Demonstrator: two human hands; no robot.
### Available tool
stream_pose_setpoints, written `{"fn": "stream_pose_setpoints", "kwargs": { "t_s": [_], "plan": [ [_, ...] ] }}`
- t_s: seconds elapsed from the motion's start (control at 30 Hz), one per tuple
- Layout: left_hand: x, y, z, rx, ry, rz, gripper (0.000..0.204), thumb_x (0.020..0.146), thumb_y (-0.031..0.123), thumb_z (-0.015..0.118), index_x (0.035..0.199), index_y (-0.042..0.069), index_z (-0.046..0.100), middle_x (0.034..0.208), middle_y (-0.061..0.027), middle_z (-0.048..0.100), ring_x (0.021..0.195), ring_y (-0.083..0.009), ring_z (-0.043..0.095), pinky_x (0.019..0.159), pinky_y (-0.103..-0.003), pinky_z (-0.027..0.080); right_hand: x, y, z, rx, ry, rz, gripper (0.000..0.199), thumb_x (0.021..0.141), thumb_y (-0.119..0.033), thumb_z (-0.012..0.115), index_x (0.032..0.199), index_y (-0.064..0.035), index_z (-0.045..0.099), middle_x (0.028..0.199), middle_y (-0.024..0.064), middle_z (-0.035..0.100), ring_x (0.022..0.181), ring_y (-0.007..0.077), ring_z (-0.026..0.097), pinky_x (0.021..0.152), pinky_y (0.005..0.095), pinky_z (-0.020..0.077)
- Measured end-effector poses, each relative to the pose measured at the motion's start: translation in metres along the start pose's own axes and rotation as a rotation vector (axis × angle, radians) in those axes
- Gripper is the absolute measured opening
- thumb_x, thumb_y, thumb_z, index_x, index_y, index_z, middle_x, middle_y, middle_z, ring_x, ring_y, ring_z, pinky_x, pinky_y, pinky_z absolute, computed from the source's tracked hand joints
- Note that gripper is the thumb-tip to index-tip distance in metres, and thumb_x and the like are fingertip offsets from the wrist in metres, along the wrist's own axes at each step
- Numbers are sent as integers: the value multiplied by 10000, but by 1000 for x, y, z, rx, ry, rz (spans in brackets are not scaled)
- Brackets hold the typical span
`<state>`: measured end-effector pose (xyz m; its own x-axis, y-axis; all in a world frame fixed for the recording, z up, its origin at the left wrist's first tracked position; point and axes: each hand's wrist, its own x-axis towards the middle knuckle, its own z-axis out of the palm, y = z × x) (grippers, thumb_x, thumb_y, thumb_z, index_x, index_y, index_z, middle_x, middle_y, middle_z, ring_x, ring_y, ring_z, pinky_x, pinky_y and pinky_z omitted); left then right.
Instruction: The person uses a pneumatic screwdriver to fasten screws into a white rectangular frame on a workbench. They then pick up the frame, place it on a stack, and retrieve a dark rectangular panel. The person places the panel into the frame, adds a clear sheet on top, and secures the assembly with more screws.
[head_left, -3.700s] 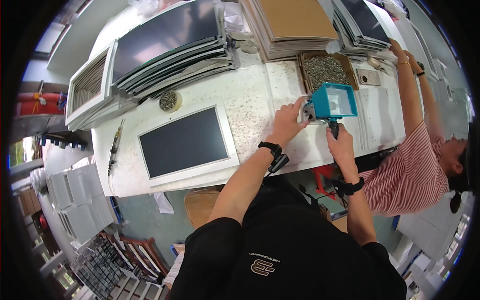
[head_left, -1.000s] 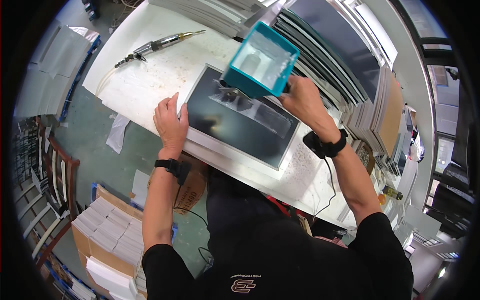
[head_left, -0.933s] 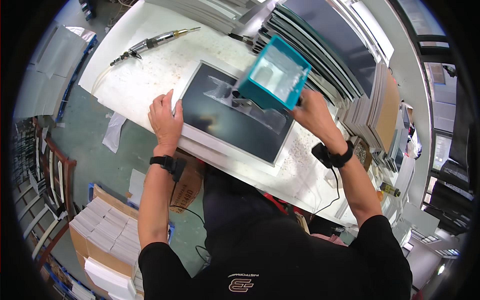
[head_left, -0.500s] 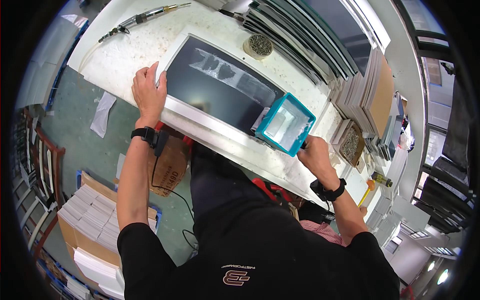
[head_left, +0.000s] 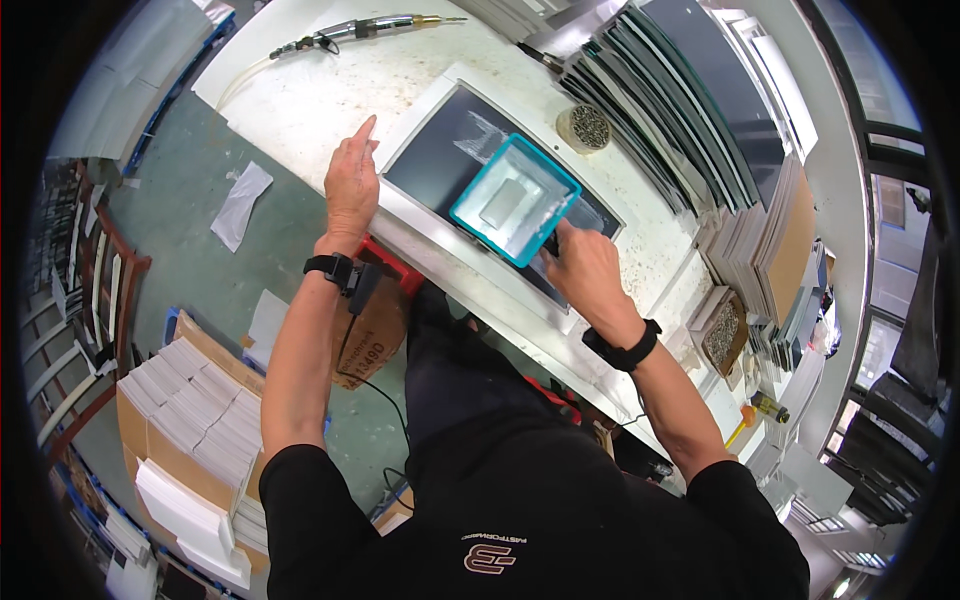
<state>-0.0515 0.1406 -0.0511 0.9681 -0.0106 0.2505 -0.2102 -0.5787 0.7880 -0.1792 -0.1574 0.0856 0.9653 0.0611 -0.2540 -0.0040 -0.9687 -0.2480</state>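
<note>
A dark flat panel (head_left: 425, 160) in a white frame (head_left: 420, 215) lies slantwise on the white table. Over its middle sits a teal open-topped box (head_left: 552, 170) with whitish residue inside and a pale rectangular patch at its bottom. My right hand (head_left: 592, 268) is closed round the box's dark handle at the near right. Whitish streaks (head_left: 482, 135) show on the panel beside the box; the box hides part of them. At the frame's left end, my left hand (head_left: 352, 190) has its fingers stretched out and holds nothing.
A tub of small metal pieces (head_left: 584, 129) stands behind the panel, beside a row of upright dark panels (head_left: 660, 110). A powered screwdriver (head_left: 370, 28) lies at the far left. Stacked boards (head_left: 770, 225) and another container of metal pieces (head_left: 722, 335) are at right.
My right hand has moved the teal box leftward along the panel, from its right end to its middle. My left hand's fingers have straightened at the frame's left end. The view has shifted.
</note>
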Motion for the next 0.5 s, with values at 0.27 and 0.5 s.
{"fn": "stream_pose_setpoints", "kwargs": {
  "t_s": [0.27, 0.5],
  "plan": [
    [1, 7, -6, -49, -8, -68, 433, 1053, 132, 470, 1483, 117, 514, 1104, -153, 714, 1059, -317, 647, 956, -432, 498, 94, -56, 4, 185, 60, -102, 289, 848, -232, 769, 916, 39, 693, 774, 300, 667, 786, 483, 668, 729, 546, 525],
    [1, 3, 6, 186, 33, 104, 456, 953, 154, 647, 1395, 77, 565, 1074, -115, 615, 1004, -319, 582, 913, -444, 476, 129, -23, -47, 187, 145, -27, 323, 866, -319, 783, 975, -18, 740, 789, 255, 698, 791, 449, 685, 727, 524, 524]
  ]
}}
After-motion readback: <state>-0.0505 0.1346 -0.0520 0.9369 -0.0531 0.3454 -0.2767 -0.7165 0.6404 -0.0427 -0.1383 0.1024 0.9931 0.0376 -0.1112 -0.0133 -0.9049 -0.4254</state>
